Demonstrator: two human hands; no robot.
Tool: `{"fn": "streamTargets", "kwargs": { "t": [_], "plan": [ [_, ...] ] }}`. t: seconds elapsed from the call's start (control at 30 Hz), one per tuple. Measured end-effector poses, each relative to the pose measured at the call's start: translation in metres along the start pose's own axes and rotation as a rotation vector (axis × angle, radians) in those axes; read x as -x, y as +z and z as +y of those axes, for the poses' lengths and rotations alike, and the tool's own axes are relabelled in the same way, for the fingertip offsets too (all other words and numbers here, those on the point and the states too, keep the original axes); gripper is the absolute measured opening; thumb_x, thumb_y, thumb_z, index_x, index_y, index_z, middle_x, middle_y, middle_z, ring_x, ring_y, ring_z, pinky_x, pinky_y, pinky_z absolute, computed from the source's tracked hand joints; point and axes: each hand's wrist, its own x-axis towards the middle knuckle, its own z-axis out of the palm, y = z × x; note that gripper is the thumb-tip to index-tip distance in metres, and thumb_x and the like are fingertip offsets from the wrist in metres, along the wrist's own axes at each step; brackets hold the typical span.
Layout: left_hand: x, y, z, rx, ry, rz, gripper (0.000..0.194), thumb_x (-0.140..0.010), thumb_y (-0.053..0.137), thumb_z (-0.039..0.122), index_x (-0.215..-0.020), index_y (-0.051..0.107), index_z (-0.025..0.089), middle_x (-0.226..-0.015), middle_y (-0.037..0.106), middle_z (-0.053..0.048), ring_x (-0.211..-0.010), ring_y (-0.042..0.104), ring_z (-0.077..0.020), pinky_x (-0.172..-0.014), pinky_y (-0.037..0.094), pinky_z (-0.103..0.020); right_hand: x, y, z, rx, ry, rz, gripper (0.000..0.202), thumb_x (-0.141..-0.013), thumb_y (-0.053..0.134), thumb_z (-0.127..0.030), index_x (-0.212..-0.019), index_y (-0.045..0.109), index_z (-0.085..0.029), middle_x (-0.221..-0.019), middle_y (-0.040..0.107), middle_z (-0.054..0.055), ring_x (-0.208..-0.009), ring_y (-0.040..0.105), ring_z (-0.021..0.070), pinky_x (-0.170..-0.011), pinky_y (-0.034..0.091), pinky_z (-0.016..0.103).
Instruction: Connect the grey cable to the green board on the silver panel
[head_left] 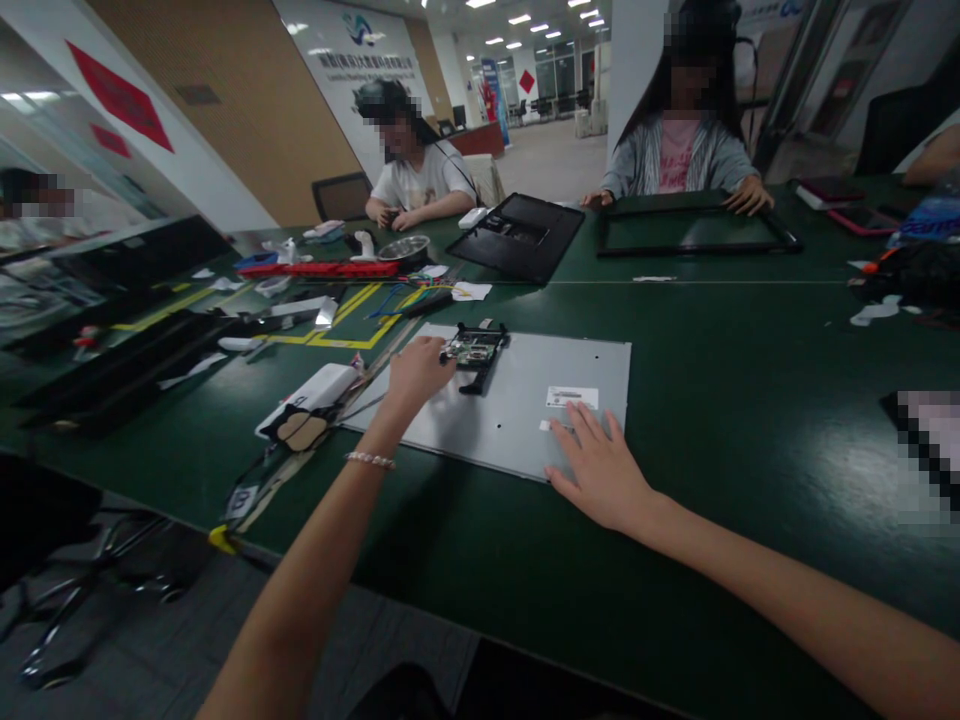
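Note:
A flat grey display panel [525, 355] lies face down in front of me, with a white label [572, 397] on its back. On the panel's upper part sits a green circuit board [474, 348] in a black bracket [474, 382]. My left hand [421, 372] is closed at the board's left edge; the fingertips are partly hidden, and it appears to grip that edge. Spread flat over the panel's lower right, beside the label, is my right hand [600, 465], its fingers apart and holding nothing.
Left of the panel lies a white power bank [311, 400] with a cable. Wires [420, 300], a red strip [322, 269] and scraps lie farther back. Across the green table [720, 400], two people sit behind a black back cover [521, 235] and a black frame [697, 245].

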Motion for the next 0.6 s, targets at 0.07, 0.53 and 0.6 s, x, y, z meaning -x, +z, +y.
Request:
{"fn": "streamTargets", "kwargs": {
  "t": [0.07, 0.53, 0.6],
  "plan": [
    [0.007, -0.003, -0.017, -0.053, 0.018, -0.132, 0.05, -0.08, 0.057, 0.032, -0.128, 0.06, 0.02, -0.128, 0.062, -0.014, -0.116, 0.06, -0.0297, -0.098, 0.046, -0.037, 0.0, 0.001, 0.0, 0.001, 0.0, 0.007, 0.071, -0.098, 0.029, -0.058, -0.153, 0.035, -0.013, -0.162, 0.022, 0.019, -0.151, 0.013, 0.0328, -0.118, 0.012, 0.058],
    [-0.045, -0.045, -0.011, -0.122, -0.154, 0.198, 0.043, -0.095, 0.033, 0.026, -0.121, 0.066, 0.017, -0.119, 0.067, -0.014, -0.107, 0.062, -0.03, -0.089, 0.047, -0.041, 0.0, -0.001, 0.0, 0.013, 0.002, -0.001, 0.071, -0.098, 0.03, -0.057, -0.153, 0.035, -0.013, -0.163, 0.021, 0.018, -0.151, 0.013, 0.0334, -0.118, 0.012, 0.058],
    [-0.067, -0.044, 0.002, -0.119, -0.121, 0.21, 0.043, -0.097, 0.031, 0.023, -0.121, 0.065, 0.011, -0.12, 0.066, -0.019, -0.109, 0.061, -0.0307, -0.091, 0.046, -0.041, 0.0, -0.001, -0.001, 0.015, -0.001, 0.007, 0.07, -0.098, 0.03, -0.057, -0.153, 0.036, -0.013, -0.162, 0.022, 0.019, -0.151, 0.013, 0.0333, -0.118, 0.012, 0.057]
  ]
}}
